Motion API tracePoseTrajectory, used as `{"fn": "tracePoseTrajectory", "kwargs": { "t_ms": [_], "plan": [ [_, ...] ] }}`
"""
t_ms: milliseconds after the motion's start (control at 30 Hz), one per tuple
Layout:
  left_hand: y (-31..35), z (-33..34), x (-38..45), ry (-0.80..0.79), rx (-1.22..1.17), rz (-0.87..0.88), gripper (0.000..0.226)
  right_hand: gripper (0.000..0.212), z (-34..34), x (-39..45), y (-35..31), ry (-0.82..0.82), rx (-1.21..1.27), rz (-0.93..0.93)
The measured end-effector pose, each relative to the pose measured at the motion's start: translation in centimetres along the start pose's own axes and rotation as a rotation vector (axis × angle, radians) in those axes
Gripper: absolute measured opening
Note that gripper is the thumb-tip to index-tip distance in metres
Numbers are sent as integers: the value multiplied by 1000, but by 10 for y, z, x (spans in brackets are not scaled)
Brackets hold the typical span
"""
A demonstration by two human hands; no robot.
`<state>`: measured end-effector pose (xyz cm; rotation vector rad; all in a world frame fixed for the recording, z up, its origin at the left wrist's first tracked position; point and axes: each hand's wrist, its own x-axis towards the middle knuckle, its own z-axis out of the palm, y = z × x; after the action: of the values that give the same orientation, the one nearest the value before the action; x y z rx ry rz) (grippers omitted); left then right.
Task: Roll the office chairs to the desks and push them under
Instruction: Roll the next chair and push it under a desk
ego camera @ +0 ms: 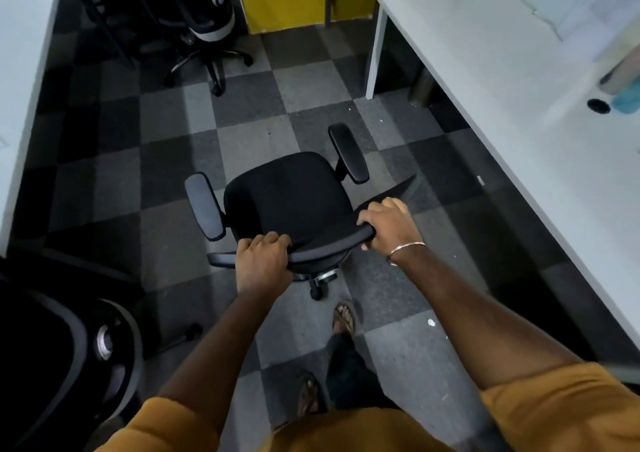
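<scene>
Black armrested office chair (287,195) upright on checkered carpet, beside white desk (502,105), not under.

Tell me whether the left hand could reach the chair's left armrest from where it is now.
Probably yes. The left hand grips the backrest top of the black office chair, and the left armrest sits just ahead of it with nothing between them.

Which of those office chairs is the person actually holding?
The middle chair: both hands grip its backrest top. The far chair and near-left chair stand untouched.
</scene>
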<state>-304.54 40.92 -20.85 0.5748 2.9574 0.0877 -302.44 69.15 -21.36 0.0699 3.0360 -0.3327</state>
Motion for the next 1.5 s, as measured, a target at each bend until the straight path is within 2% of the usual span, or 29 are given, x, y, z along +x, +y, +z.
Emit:
{"fn": "tracePoseTrajectory", "kwargs": {
  "t_ms": [200, 400, 600, 700, 967, 1067, 1233, 1367, 1500],
  "plan": [
    [18, 12, -81, 9, -12, 41, 39, 55, 11, -90, -9, -17, -25, 45],
    [36, 23, -149, 0, 45, 22, 43, 55, 21, -163, -14, -11, -27, 13],
    [65, 40, -214, 68, 121, -53, 47, 43, 36, -237, 1, 76, 20, -105],
    [81, 47, -252, 48, 134, -114, 47, 40, 44, -276, 11, 103, 35, -179],
    [127, 50, -357, -18, 105, -152, 39, 38, 41, -382, 21, 56, 82, -237],
    [141, 57, -403, 28, 88, -110, 37, 37, 46, -429, 21, 70, 76, -231],
    [149, 70, -471, 118, -6, 101, 37, 35, 51, -495, 25, 73, 51, -265],
    [151, 81, -514, 117, -28, 232, 30, 39, 58, -540, 18, 37, 9, -217],
    [149, 87, -540, 112, -59, 319, 20, 46, 66, -572, 11, 70, -15, -187]
  ]
}}
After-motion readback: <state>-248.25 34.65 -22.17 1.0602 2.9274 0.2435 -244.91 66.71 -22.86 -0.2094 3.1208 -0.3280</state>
